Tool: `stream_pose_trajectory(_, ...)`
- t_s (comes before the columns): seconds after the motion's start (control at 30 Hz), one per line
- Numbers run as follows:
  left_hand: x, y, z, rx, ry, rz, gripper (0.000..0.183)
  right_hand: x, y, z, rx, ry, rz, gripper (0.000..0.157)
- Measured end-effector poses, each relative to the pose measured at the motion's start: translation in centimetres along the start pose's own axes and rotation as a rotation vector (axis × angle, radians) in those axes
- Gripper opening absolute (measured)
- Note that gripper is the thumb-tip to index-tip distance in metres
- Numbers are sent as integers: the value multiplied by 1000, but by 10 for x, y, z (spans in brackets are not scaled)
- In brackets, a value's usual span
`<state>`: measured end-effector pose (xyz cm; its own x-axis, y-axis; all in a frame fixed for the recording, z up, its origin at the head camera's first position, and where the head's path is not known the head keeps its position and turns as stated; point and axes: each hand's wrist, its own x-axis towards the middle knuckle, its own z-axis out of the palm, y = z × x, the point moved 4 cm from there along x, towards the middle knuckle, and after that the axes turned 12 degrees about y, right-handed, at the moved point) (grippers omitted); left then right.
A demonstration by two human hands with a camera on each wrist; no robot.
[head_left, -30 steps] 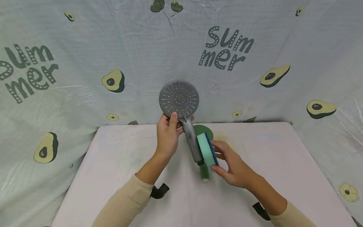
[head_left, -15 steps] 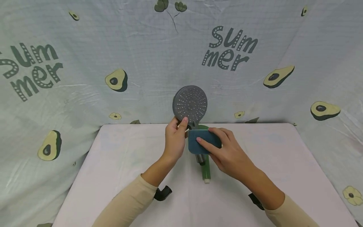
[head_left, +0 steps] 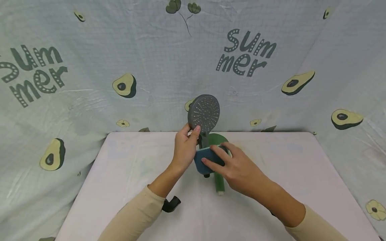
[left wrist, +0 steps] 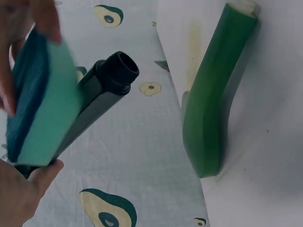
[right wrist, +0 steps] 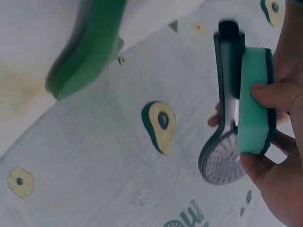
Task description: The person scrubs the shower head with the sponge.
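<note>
A grey shower head (head_left: 205, 112) with a round, nozzle-dotted face is held up by my left hand (head_left: 184, 150), which grips it at the neck. My right hand (head_left: 238, 167) holds a sponge (head_left: 208, 160), mint green with a dark blue scouring layer, across the shower head's handle. In the right wrist view the green side of the sponge (right wrist: 253, 104) lies along the handle. The threaded end of the handle (left wrist: 120, 71) sticks out past the sponge in the left wrist view.
A second shower head, green (head_left: 219, 180), lies on the pale table (head_left: 135, 160) behind my hands; its pale end points toward me. Black straps (head_left: 171, 204) show at the wrists. A patterned cloth (head_left: 169, 67) hangs behind the table.
My right hand has turned the sponge from edge-on to flat against the handle and slid it lower. The shower head has shifted right and turned sideways a little in my left hand.
</note>
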<state>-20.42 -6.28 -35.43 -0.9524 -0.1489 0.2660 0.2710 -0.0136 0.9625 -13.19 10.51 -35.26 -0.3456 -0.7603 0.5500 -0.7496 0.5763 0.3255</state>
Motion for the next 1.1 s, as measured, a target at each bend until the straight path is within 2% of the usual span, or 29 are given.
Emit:
stream_pose_trajectory(0.13,4,1,-3,-11,3,29,36,-10,-15,2,25,-55,-72,66)
stream_pose_trajectory(0.27,6,1,-4,-23,6,27,36,-12,-16,4,34,-78,-47,67)
stream_pose_trajectory(0.4,5,-1,-2,-44,2,13,35,-3,-6,2,4,-43,25,67)
stream_pose_trajectory(0.57,3,-1,-2,1,10,34,36,13,9,-3,-56,59,112,65)
stream_pose_trajectory(0.67,2,-2,-3,20,20,44,36,15,10,-1,-71,95,118,65)
stream_pose_trajectory(0.8,5,-4,-5,8,12,38,37,9,2,3,-55,64,65,65)
stream_pose_trajectory(0.97,11,-5,-11,-20,34,40,37,-7,-17,14,48,-15,-33,65)
stream_pose_trajectory(1.03,12,-3,-14,-28,43,38,37,-15,-20,18,109,-19,-12,67)
stream_pose_trajectory(1.1,13,-2,-16,-57,51,21,37,-23,-19,21,178,-7,57,70)
